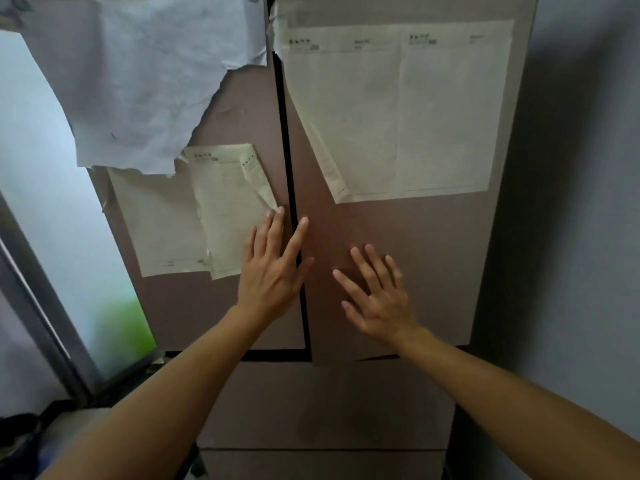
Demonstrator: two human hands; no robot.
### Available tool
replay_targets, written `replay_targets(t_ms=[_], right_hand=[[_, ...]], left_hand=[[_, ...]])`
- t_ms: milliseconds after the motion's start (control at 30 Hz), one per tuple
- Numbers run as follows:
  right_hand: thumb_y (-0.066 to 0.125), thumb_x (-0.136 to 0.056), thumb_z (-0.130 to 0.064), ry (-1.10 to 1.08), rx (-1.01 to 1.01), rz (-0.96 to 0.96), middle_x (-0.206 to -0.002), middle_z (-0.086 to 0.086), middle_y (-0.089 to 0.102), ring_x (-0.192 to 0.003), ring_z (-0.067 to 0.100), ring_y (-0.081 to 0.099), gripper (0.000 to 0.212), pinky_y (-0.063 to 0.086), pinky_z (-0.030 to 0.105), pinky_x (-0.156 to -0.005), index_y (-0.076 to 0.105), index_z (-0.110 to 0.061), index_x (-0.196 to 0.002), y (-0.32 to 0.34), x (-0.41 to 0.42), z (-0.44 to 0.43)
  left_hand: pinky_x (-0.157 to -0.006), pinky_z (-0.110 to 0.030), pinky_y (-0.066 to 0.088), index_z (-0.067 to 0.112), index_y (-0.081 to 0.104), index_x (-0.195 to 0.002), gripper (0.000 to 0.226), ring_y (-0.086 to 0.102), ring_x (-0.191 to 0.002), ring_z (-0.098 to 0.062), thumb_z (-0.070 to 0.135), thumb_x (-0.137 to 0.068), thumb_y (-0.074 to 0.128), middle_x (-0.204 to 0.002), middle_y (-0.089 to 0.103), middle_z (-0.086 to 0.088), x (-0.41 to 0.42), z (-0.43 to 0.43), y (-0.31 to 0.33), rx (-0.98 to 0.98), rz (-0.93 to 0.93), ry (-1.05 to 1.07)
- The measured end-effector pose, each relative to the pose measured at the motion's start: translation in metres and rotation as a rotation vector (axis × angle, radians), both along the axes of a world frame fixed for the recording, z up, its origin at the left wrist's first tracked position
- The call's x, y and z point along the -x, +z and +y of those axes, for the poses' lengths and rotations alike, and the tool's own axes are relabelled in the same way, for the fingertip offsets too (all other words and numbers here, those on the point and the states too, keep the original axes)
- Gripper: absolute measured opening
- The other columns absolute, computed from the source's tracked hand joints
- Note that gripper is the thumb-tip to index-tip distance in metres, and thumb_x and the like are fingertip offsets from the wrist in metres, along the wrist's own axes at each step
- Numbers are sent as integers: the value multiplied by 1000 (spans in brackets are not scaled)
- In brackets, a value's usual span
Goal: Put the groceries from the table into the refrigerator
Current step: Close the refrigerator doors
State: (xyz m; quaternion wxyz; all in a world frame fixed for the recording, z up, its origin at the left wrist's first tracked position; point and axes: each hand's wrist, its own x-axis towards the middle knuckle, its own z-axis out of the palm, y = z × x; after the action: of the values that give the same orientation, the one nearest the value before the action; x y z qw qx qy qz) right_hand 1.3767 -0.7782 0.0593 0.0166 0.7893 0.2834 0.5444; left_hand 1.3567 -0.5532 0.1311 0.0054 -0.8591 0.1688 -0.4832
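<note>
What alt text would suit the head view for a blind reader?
A person's left hand and right hand, fingers spread, reach to the double doors of a brown refrigerator, the left over the centre gap. Papers hang on both doors.

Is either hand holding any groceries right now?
No, the left hand and right hand are empty, fingers spread in front of the refrigerator doors.

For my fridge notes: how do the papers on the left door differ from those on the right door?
The left door carries torn, curling papers and a crumpled white sheet; the right door carries mostly flat cream sheets. The left door's overlap; the right door's sit side by side. Both sets include cream forms.
</note>
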Motion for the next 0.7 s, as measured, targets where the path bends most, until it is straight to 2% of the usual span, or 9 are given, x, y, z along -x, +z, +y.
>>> replay_targets(t_ms=[133,300,433,533,600,700], right_hand=[[56,-89,-44,-23,21,-39,-156,14,23,-145,33,20,63,21,53,-114,35,-28,-147,-3,-16,-1],[53,-89,-44,-87,9,-46,-158,12,15,-147,32,12,65,14,53,-116,31,-27,-148,-7,-35,12],[47,-90,-46,-125,31,-79,-161,12,3,-148,32,7,65,6,52,-117,28,-26,-149,-13,-42,13],[49,-89,-45,-138,18,-86,-161,11,3,-148,32,6,64,5,51,-118,31,-26,-147,-9,-42,13],[55,-87,-42,-124,-12,-43,-160,12,10,-147,33,10,64,9,53,-117,35,-25,-146,-6,-33,19],[62,-83,-34,-86,-95,86,-154,16,29,-144,34,22,53,25,58,-112,51,-23,-134,3,-7,25]], left_hand=[[-112,-53,24,20,21,-150,61,18,-145,-34,46,-98,39,-156,21,-18,-26,3,-11,-30,-102,17],[-117,-53,12,19,22,-150,57,-2,-148,-30,41,-100,39,-160,-7,-11,-51,12,-28,-83,-190,-8],[-116,-53,11,19,23,-149,57,-1,-148,-29,41,-99,38,-161,-7,-10,-63,14,-32,-83,-251,-37],[-116,-52,10,18,27,-149,56,1,-148,-30,40,-99,39,-161,-5,-11,-66,15,-32,-79,-272,-52],[-116,-52,10,18,27,-149,57,2,-148,-30,40,-98,40,-161,-5,-11,-65,16,-32,-77,-278,-67],[-116,-52,11,17,26,-149,58,6,-147,-31,40,-97,41,-161,-3,-12,-64,15,-33,-82,-292,-72]])
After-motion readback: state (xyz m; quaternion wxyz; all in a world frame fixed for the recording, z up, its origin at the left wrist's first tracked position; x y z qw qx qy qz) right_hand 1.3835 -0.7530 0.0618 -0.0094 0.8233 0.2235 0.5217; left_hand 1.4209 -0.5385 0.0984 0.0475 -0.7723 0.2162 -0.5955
